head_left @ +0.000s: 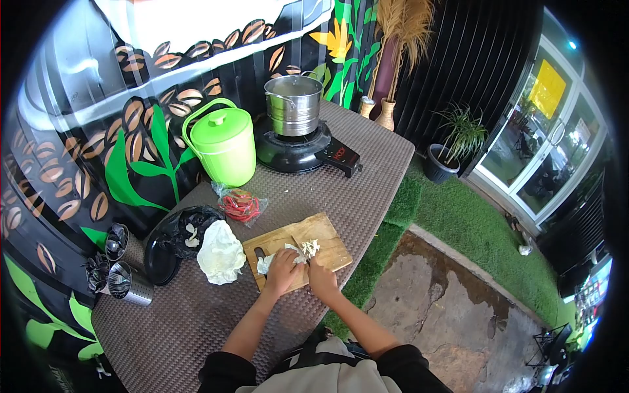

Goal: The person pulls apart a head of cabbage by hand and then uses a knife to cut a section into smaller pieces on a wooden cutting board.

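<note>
A wooden cutting board (319,227) lies near the right edge of the table. My left hand (284,270) presses down on a whitish piece of food (265,263) on the board, its fingers bent over it. My right hand (322,278) is closed around a knife, mostly hidden by the fingers, with the thin blade (302,250) showing beside the left fingertips. Small chopped white bits (310,248) are heaped just beyond the blade. Left of the board sits a large crumpled pale sheet-like thing (221,252).
Red chillies (241,205) in clear plastic lie behind the board. A lime-green lidded bucket (226,147) and a steel pot (293,108) on a black portable stove (288,152) stand farther back. At left are a black plastic bag (180,229) and metal cutlery holders (134,288).
</note>
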{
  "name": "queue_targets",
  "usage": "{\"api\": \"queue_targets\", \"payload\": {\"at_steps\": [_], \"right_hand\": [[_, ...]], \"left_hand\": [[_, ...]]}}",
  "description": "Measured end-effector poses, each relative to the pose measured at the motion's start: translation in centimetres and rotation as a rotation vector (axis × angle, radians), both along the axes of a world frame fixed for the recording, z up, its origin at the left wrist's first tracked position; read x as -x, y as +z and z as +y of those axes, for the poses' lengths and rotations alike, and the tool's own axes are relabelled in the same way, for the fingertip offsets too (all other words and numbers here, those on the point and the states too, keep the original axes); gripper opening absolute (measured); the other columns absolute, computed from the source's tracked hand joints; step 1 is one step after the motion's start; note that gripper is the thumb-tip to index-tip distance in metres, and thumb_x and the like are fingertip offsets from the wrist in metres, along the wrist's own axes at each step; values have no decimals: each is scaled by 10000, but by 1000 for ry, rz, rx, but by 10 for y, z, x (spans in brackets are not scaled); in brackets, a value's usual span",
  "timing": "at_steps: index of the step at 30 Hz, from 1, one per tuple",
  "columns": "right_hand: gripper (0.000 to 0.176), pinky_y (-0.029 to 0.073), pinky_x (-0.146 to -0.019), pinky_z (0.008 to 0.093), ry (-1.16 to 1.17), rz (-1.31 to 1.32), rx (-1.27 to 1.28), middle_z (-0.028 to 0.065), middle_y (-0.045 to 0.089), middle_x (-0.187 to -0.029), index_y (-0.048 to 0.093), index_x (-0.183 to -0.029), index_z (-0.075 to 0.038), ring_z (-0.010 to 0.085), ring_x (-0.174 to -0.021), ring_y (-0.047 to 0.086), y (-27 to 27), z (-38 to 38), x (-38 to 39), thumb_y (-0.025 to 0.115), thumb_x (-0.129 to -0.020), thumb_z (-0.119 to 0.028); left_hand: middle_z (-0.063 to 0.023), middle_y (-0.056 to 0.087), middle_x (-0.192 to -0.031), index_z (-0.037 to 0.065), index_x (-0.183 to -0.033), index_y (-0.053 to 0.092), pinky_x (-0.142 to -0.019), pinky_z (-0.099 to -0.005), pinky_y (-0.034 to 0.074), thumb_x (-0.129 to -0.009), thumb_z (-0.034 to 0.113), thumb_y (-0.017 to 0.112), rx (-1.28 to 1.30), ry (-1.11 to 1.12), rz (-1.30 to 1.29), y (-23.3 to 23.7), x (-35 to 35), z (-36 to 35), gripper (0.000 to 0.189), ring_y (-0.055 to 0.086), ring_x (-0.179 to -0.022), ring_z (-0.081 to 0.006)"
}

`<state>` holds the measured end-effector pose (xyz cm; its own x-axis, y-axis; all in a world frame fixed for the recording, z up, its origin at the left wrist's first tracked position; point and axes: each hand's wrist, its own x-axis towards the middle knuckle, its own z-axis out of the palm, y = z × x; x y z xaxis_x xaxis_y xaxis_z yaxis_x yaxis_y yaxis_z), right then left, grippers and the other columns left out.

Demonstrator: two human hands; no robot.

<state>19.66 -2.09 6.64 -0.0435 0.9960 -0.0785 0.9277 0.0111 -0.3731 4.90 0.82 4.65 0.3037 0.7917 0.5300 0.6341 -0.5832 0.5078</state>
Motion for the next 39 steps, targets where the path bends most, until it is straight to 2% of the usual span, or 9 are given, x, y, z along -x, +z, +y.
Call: {"api": "queue_targets", "payload": {"at_steps": [2,6,8,12,19,22,28,34,39], "right_hand": [[278,538,-638,486,120,-32,36,237,655,-791,415,-1089,-2,400,-744,662,0,13,-9,454,-925,-223],[279,526,-662,506,89,82,80,266,644,-815,413,-1086,-7,425,-762,651,8,-4,-12,430,-938,-243],[292,509,-682,535,-41,119,130,274,638,-809,411,-1101,-19,445,-779,639,-3,-18,-8,419,-948,-268],[294,493,-697,549,-47,133,155,291,630,-825,414,-1100,-28,457,-802,630,-8,-13,-5,428,-949,-279],[342,469,-767,552,56,203,203,308,619,-872,400,-1125,6,475,-881,605,18,-5,-23,416,-956,-291],[311,499,-697,550,-53,171,183,296,628,-824,398,-1109,-4,460,-812,629,12,-25,-9,426,-949,-270],[247,529,-630,513,-40,100,72,233,643,-715,409,-1053,-28,429,-719,652,-3,-23,0,440,-941,-246],[229,535,-578,494,13,63,-8,232,646,-717,398,-1037,-40,408,-701,660,-16,-10,-4,434,-947,-247],[226,536,-587,496,0,57,39,231,646,-715,390,-1035,-48,403,-702,661,-17,-24,-3,422,-955,-257]], "left_hand": [[-124,600,-1046,3,-990,611,-953,-412,411,-794,156,678,12,8,10,-1,0,1,258,532,-1044,-310],[-128,598,-1052,-2,-995,611,-946,-416,418,-796,156,678,7,-2,-3,-3,2,1,263,532,-1053,-311],[-129,596,-1055,-5,-997,610,-938,-417,425,-796,156,678,7,-9,2,-2,2,2,267,532,-1057,-311],[-135,594,-1065,-7,-1005,607,-912,-406,447,-800,162,677,3,11,0,-3,1,2,274,536,-1064,-314],[-145,592,-1074,-8,-1005,608,-916,-403,450,-802,160,678,-15,1,23,-2,0,0,273,544,-1062,-324],[-152,593,-1072,-13,-1007,610,-922,-409,449,-805,159,675,-2,-7,26,2,0,-1,273,546,-1061,-326],[-167,590,-1048,-37,-1004,600,-936,-411,437,-797,119,661,-18,-7,14,8,-2,-3,266,542,-1047,-330],[-170,596,-1058,-35,-1026,601,-929,-403,443,-797,103,653,-44,1,33,4,0,-3,273,541,-1057,-326],[-167,586,-1059,-21,-1028,598,-913,-411,447,-801,73,641,-46,-3,5,0,0,-3,249,546,-1044,-343]]}}
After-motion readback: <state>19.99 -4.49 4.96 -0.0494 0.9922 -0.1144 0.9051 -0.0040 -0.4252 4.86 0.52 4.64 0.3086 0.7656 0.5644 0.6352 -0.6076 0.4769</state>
